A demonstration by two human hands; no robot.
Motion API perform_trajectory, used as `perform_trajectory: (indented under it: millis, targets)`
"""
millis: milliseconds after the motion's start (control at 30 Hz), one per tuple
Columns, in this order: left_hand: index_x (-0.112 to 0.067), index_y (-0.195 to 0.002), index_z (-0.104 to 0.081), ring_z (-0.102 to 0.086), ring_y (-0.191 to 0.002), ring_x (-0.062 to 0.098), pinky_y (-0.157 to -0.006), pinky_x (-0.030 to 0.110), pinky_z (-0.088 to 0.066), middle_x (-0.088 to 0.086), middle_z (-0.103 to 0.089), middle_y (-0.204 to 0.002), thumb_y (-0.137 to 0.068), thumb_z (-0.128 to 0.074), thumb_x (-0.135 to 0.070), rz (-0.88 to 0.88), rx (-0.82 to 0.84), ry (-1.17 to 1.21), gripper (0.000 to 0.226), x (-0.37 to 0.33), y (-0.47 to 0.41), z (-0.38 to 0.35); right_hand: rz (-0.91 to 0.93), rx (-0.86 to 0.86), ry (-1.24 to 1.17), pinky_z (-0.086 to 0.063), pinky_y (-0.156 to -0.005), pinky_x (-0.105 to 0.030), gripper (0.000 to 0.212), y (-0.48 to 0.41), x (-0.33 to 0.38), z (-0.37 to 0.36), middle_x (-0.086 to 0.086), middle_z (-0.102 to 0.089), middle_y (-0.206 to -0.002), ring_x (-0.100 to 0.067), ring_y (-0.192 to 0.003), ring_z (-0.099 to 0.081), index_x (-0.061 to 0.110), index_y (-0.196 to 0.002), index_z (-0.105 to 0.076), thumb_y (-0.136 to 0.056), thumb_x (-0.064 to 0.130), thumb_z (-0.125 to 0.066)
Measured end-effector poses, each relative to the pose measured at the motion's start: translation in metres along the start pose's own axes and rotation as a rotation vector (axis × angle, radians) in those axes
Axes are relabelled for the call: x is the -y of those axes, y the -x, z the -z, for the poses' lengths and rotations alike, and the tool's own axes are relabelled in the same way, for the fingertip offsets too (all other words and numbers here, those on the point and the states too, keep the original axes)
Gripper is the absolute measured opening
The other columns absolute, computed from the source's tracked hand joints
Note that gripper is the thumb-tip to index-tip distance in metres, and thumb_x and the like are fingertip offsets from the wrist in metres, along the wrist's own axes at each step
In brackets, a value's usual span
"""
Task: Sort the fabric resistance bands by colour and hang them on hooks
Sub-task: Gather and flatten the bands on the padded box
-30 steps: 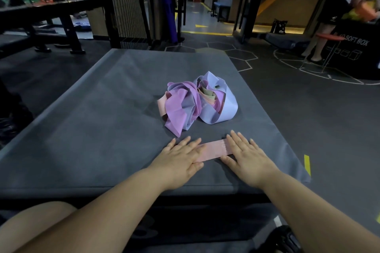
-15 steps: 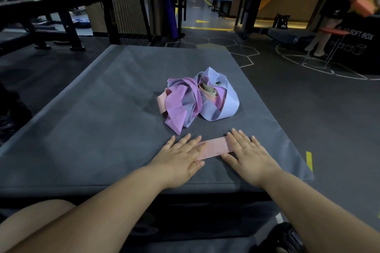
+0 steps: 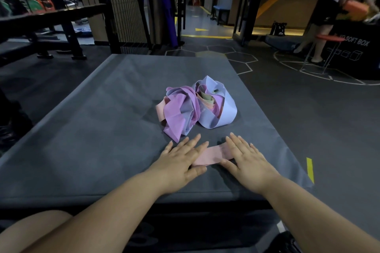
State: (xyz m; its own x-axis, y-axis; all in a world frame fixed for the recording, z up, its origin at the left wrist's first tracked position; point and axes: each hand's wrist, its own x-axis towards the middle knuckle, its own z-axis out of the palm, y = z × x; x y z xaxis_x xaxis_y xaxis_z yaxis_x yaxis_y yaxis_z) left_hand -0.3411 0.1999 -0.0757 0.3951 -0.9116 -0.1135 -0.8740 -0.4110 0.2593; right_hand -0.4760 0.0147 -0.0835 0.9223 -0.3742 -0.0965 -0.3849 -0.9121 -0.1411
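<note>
A grey padded surface (image 3: 82, 150) fills the middle of a dim gym with dark rubber flooring. At its near edge both bare forearms reach forward. The left hand (image 3: 181, 160) lies palm down with its fingers (image 3: 193, 142) straight and slightly spread, pressing on the left end of a flat pink band (image 3: 213, 155). The right hand (image 3: 246, 162) lies palm down in the same way, fingers straight, covering the band's right end. Neither hand grips anything; only the middle stretch of the pink band shows between them, flat on the surface. Just beyond the fingertips sits a tangled pile of bands (image 3: 197, 109) near the surface's centre: a purple band (image 3: 176, 117) on the left, a pale lavender-blue band (image 3: 218, 117) looped on the right, with peach and beige strips tucked inside. A yellow tape mark (image 3: 310, 169) is on the floor just off the surface's right edge. Farther back, a black wire mesh panel (image 3: 123, 6) and a dark rack (image 3: 51, 16) stand at the left, a blue bench (image 3: 221, 9) sits down the corridor, and at the far right a person (image 3: 329, 6) stands by a red stool (image 3: 329, 38) and a black soft box (image 3: 353, 51)
</note>
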Motion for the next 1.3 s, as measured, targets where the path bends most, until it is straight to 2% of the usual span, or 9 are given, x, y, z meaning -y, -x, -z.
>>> perform_trajectory:
  millis: [100, 167, 300, 400, 500, 667, 867, 1100, 1300]
  targets:
    - [-0.037, -0.153, -0.012, -0.006, -0.148, 0.008, -0.12, 0.033, -0.01, -0.012, -0.005, -0.162, -0.099, -0.033, -0.053, 0.015, -0.162, 0.081, 0.06, 0.0, -0.001, 0.005, -0.022, -0.029, -0.045, -0.002, -0.123, -0.031, 0.075, 0.002, 0.0, 0.006, 0.007, 0.009, -0.164, -0.01, -0.15, 0.007, 0.025, -0.157, 0.002, -0.095, 0.064, -0.017]
    - [-0.029, -0.148, -0.033, -0.027, -0.141, 0.012, -0.113, 0.029, -0.024, -0.008, -0.032, -0.154, -0.099, -0.038, -0.048, 0.081, -0.279, 0.145, 0.053, 0.0, -0.002, 0.007, -0.083, -0.105, -0.062, -0.014, -0.121, -0.034, 0.067, 0.003, -0.001, 0.011, 0.003, -0.007, -0.164, -0.015, -0.15, -0.007, 0.023, -0.157, -0.007, -0.101, 0.054, -0.024]
    - [-0.024, -0.12, -0.061, -0.052, -0.114, 0.018, -0.095, 0.032, -0.042, -0.005, -0.061, -0.12, -0.095, -0.048, -0.045, 0.25, -0.38, 0.182, 0.035, 0.002, -0.005, 0.006, -0.309, -0.268, -0.08, -0.036, -0.102, -0.04, 0.051, 0.0, -0.001, 0.019, -0.007, -0.049, -0.129, -0.028, -0.126, -0.041, 0.018, -0.133, -0.052, -0.101, 0.052, -0.031]
    - [-0.025, -0.107, -0.063, -0.054, -0.106, 0.017, -0.089, 0.034, -0.045, -0.006, -0.059, -0.112, -0.092, -0.052, -0.043, 0.294, -0.338, 0.198, 0.025, 0.001, -0.004, 0.007, -0.385, -0.229, -0.199, -0.041, -0.088, -0.037, 0.043, -0.003, -0.001, 0.021, -0.006, -0.048, -0.099, -0.032, -0.108, -0.048, 0.017, -0.087, -0.06, -0.098, 0.051, -0.036]
    - [-0.026, -0.101, -0.062, -0.053, -0.103, 0.016, -0.087, 0.034, -0.046, -0.007, -0.053, -0.11, -0.09, -0.054, -0.043, 0.297, -0.293, 0.198, 0.021, -0.002, -0.003, 0.007, -0.431, -0.179, -0.28, -0.039, -0.074, -0.033, 0.04, -0.005, -0.001, 0.021, -0.007, -0.055, -0.095, -0.03, -0.093, -0.051, 0.019, -0.071, -0.053, -0.094, 0.05, -0.041]
    - [-0.027, -0.095, -0.059, -0.051, -0.1, 0.016, -0.085, 0.035, -0.046, -0.008, -0.053, -0.105, -0.087, -0.059, -0.042, 0.296, -0.308, 0.214, 0.018, -0.002, -0.003, 0.005, -0.458, -0.126, -0.277, -0.04, -0.066, -0.03, 0.025, -0.01, -0.002, 0.022, -0.005, -0.06, -0.091, -0.03, -0.087, -0.057, 0.018, -0.072, -0.059, -0.086, 0.036, -0.05]
    - [-0.028, -0.086, -0.047, -0.054, -0.084, 0.016, -0.068, 0.032, -0.042, -0.012, -0.055, -0.083, -0.085, -0.062, -0.041, 0.3, -0.304, 0.256, 0.02, -0.002, -0.001, 0.008, -0.495, -0.176, -0.6, -0.037, -0.056, -0.03, 0.015, -0.016, -0.004, 0.027, 0.0, -0.058, -0.07, -0.019, -0.067, -0.053, 0.016, -0.072, -0.055, -0.084, 0.026, -0.056]
    - [-0.026, -0.08, -0.05, -0.05, -0.056, 0.007, -0.056, 0.023, -0.037, -0.01, -0.065, -0.069, -0.08, -0.072, -0.032, 0.362, -0.242, 0.549, 0.022, 0.007, 0.008, 0.017, -0.458, -0.291, -0.99, -0.048, -0.067, -0.038, 0.011, -0.029, 0.007, 0.026, -0.008, -0.069, -0.068, -0.025, -0.07, -0.064, 0.011, -0.07, -0.06, -0.081, 0.014, -0.061]
    - [-0.035, -0.094, -0.051, -0.058, -0.061, 0.003, -0.06, 0.019, -0.041, -0.01, -0.069, -0.077, -0.078, -0.075, -0.023, 0.404, -0.237, 0.669, 0.031, 0.031, 0.034, 0.03, -0.376, -0.305, -0.989, -0.059, -0.078, -0.047, 0.017, -0.041, 0.045, 0.025, -0.002, -0.072, -0.074, -0.028, -0.079, -0.07, 0.016, -0.076, -0.063, -0.08, 0.031, -0.069]
